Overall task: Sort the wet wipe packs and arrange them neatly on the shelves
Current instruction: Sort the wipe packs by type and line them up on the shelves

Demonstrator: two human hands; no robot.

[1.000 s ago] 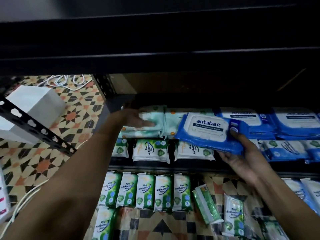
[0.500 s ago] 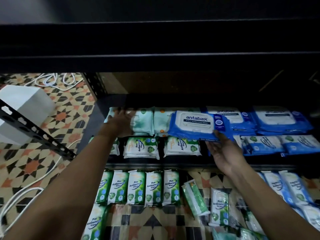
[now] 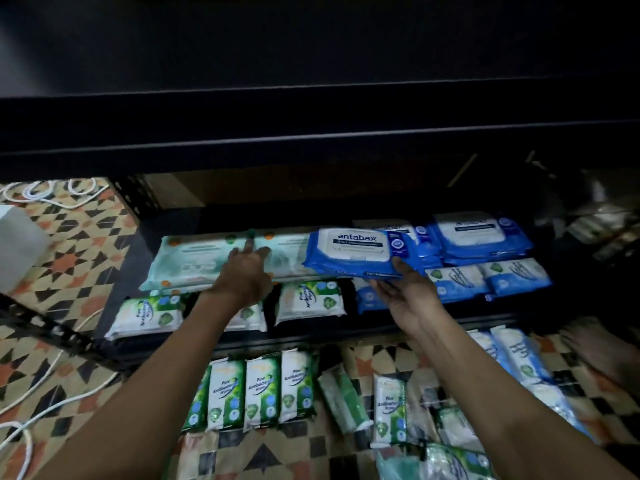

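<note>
My right hand point(image 3: 407, 296) grips a blue antabax wipe pack point(image 3: 356, 252) by its near edge and holds it over the black shelf point(image 3: 145, 237), just left of the stacked blue packs point(image 3: 479, 237). My left hand point(image 3: 244, 277) lies with fingers stretched on the pale green packs point(image 3: 194, 259) at the shelf's back left. Small green Pine packs point(image 3: 145, 315) sit along the shelf's front, small blue ones point(image 3: 485, 280) at the right.
On the patterned tile floor stands a row of green Pine packs point(image 3: 249, 389), with loose green and blue packs point(image 3: 512, 355) to the right. White cords point(image 3: 52, 190) lie at the left beside a white box point(image 3: 20, 247). A dark upper shelf point(image 3: 311, 109) overhangs.
My right hand has carried the antabax pack further back and to the right, close to the blue stacks. My left hand slid rightward along the pale green packs.
</note>
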